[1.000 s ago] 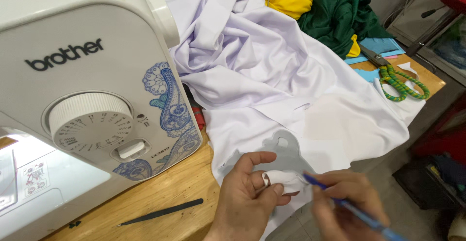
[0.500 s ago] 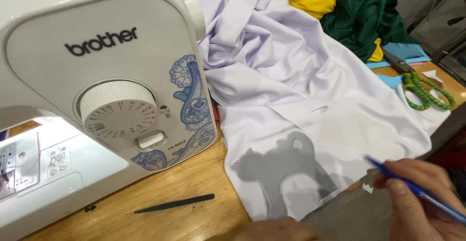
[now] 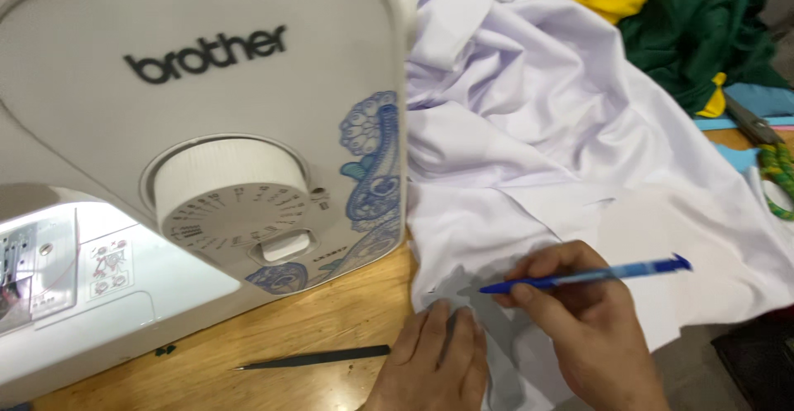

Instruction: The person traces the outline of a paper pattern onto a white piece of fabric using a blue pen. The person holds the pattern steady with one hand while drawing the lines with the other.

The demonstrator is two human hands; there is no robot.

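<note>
While the left hand (image 3: 434,361) lies flat on white cloth (image 3: 579,171), the right hand (image 3: 587,328) pinches a blue pen (image 3: 587,277) — tip touching fabric.

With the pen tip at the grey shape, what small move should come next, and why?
Probably draw the blue pen along the edge of the grey shape. The right hand holds its tip at that edge, and the left hand presses the shape flat on the white cloth.

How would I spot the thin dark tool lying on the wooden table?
Start at the big white sewing machine. On the wooden table before it lies a slim black pointed stick, left of the left hand. Unlike the blue pen, nobody holds it.
</note>
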